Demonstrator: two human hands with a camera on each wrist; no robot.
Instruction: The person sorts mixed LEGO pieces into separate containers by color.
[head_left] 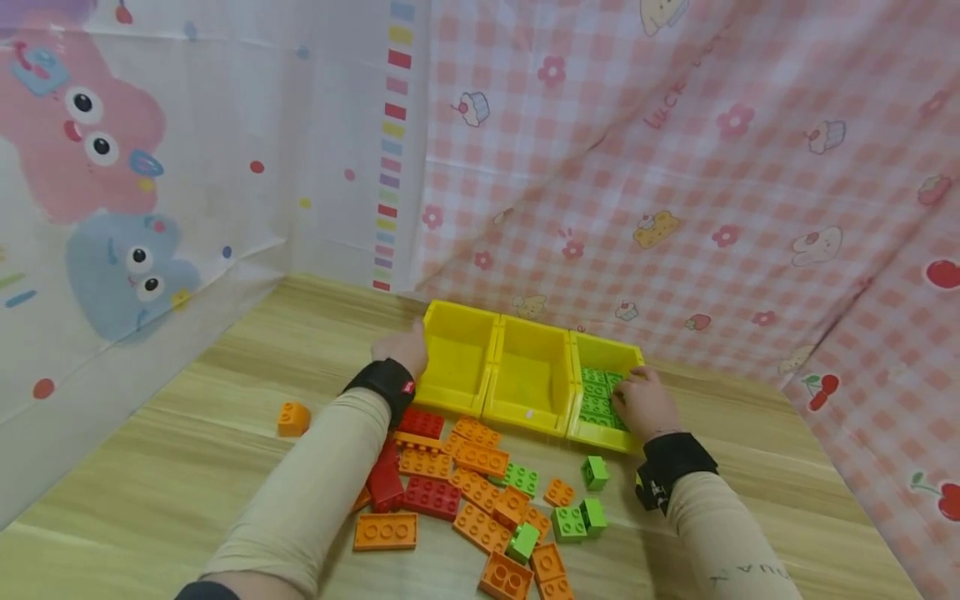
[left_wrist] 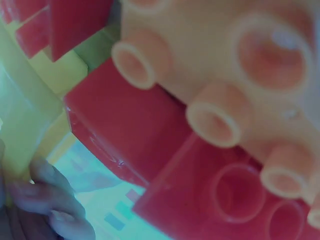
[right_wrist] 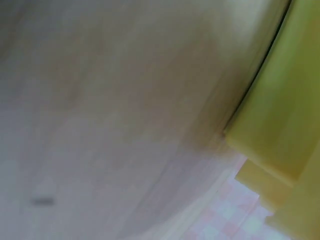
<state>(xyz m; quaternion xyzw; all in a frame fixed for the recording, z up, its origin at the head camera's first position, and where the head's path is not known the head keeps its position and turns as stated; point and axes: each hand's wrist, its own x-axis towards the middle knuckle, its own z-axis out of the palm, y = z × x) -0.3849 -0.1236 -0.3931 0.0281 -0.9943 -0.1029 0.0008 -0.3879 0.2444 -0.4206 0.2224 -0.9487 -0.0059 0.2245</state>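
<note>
Yellow bin row (head_left: 534, 358) between left hand (head_left: 403, 350) and right hand (head_left: 648, 407)

Its long axis runs across the tabletop (head_left: 720, 404); the left grips its end, the right lies over the other end, but what it pinches I cannot tell

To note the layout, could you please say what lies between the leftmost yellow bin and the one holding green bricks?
The middle yellow bin lies between them, as the head view shows.

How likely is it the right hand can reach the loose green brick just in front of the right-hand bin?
Probably yes: the right hand is close by at the right-hand bin, and nothing lies on the green brick; the hand would likely need to draw back.
</note>
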